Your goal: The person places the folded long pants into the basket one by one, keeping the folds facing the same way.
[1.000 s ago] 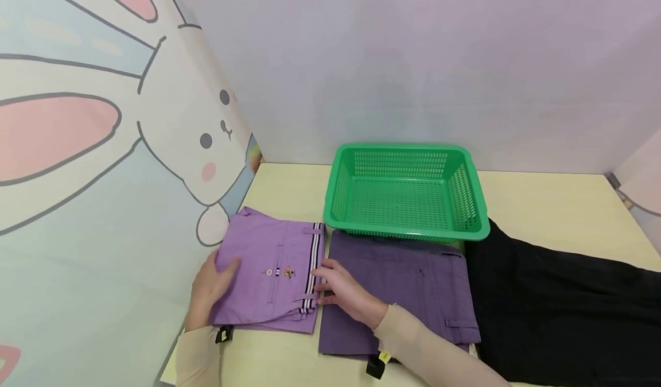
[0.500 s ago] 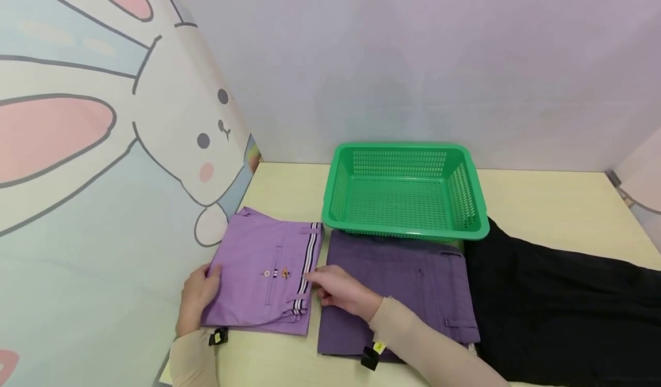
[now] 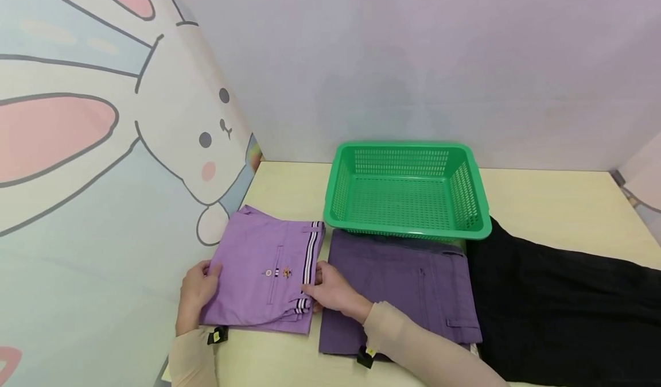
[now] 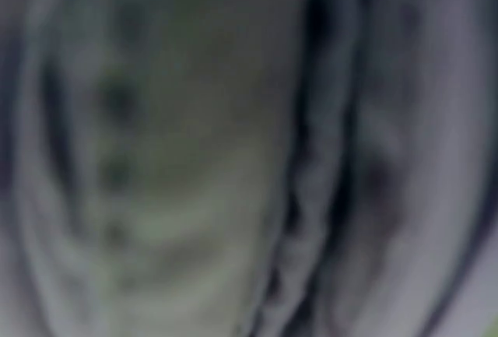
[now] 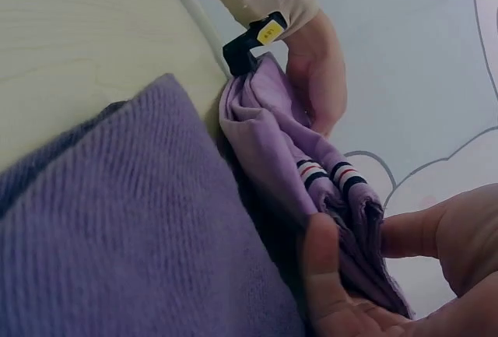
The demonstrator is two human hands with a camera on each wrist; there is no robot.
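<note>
Both hands were closed on the folded light-purple trousers [image 3: 268, 275] on the pale wooden surface [image 3: 289, 186], the left hand [image 3: 196, 292] gripping their left edge, the right hand [image 3: 330, 289] pinching the striped waistband edge.

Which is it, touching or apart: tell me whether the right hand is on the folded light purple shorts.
Touching. In the right wrist view the right hand pinches the striped edge of the light purple shorts between thumb and fingers; the head view agrees.
</note>
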